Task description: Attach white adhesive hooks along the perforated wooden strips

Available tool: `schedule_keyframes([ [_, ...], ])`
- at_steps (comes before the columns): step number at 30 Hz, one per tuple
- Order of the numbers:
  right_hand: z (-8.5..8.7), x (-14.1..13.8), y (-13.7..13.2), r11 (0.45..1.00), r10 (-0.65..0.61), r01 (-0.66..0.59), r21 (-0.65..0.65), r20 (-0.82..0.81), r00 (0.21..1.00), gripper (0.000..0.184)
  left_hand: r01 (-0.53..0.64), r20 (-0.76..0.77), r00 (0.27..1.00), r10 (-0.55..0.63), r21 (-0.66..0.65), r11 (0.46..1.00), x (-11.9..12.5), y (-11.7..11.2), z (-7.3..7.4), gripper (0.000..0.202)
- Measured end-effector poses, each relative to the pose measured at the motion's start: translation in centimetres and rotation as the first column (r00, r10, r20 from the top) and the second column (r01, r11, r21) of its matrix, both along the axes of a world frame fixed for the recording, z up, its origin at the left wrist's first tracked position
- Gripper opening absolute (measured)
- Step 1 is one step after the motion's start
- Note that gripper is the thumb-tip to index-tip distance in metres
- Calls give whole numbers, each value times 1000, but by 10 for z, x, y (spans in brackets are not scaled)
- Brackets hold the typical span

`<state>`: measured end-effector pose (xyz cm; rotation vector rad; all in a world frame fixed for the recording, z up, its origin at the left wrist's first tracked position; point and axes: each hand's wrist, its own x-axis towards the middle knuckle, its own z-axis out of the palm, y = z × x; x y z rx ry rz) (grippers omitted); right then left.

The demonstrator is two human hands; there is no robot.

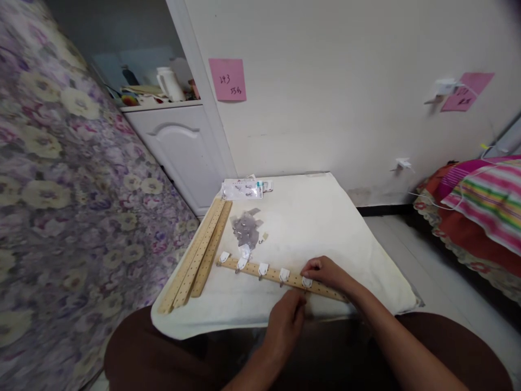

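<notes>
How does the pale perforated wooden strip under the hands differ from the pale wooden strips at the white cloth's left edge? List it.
The pale perforated wooden strip carries five white hooks; the left-edge strips are bare. It lies crosswise; they run along the white cloth's edge. The left hand and right hand are on it; the left-edge strips lie untouched. All are pale wood with holes.

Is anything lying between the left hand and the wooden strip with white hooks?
Nothing visible. The left hand is at the near edge of the wooden strip, where the right hand rests; the loose metal pieces lie farther back.
</notes>
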<state>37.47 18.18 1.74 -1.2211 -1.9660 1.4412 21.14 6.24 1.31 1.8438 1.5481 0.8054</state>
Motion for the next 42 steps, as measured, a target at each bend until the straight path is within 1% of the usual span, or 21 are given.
schedule_keyframes([
  [5,2,2,0,1000,30,-30,-4,-2,1000,22,6,-3,1000,-6,10,1000,-1,1,-2,16],
  [10,-1,3,1,1000,28,-29,7,10,1000,22,-8,32,999,7,17,1000,-1,2,-4,18],
  [13,-2,3,1,1000,25,-26,12,7,1000,21,-12,77,997,9,39,999,-1,1,-5,26],
  [16,0,2,0,1000,27,-27,7,6,1000,22,13,112,993,-22,83,996,-2,1,-7,38],
  [19,3,1,-1,1000,29,-29,2,-2,1000,22,46,127,990,-61,112,993,-3,1,-10,41],
  [24,-1,1,0,999,39,-40,-14,-27,999,21,71,92,992,-85,146,987,-2,5,-10,42],
  [28,-7,2,2,999,34,-34,-1,-36,999,19,70,45,996,-78,147,987,-2,6,-9,44],
  [33,-9,1,2,1000,29,-29,3,-34,999,18,55,-3,998,-55,133,990,-3,5,-11,45],
  [37,-10,1,3,1000,28,-28,-7,-39,999,18,66,9,998,-68,148,987,-2,4,-11,50],
  [42,-9,2,2,998,52,-53,-27,-53,997,20,69,20,997,-74,169,983,-2,4,-12,50],
])
